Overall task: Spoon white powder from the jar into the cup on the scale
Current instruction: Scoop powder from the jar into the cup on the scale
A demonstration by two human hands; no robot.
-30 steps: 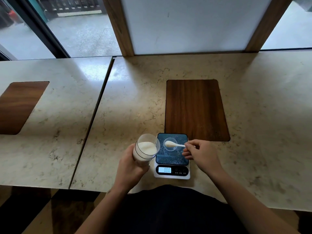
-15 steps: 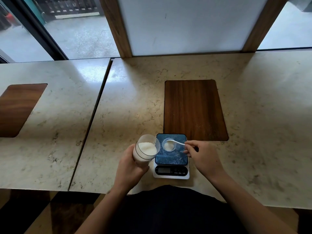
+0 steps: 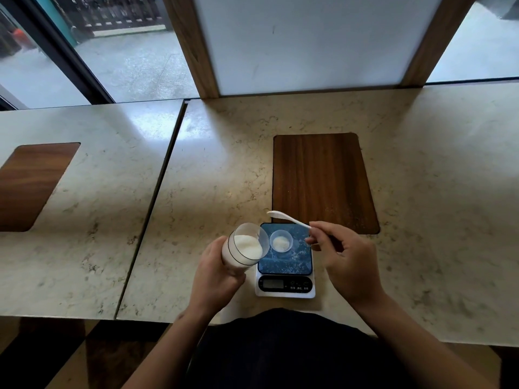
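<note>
My left hand grips a clear jar of white powder, tilted with its mouth toward the scale. A small clear cup with a little white powder in it stands on the blue top of the white kitchen scale. My right hand pinches the handle of a white plastic spoon. The spoon is lifted above and behind the cup, its bowl pointing left over the scale's far edge. The bowl looks empty.
A dark wooden inlay lies in the marble counter just behind the scale. Another inlay sits on the neighbouring counter slab at far left. A seam divides the two slabs. Window posts rise at the back.
The spoon tipped its powder into the cup, then rose up and back clear of the cup. The scale's display went from lit to dim. The jar stayed put.
</note>
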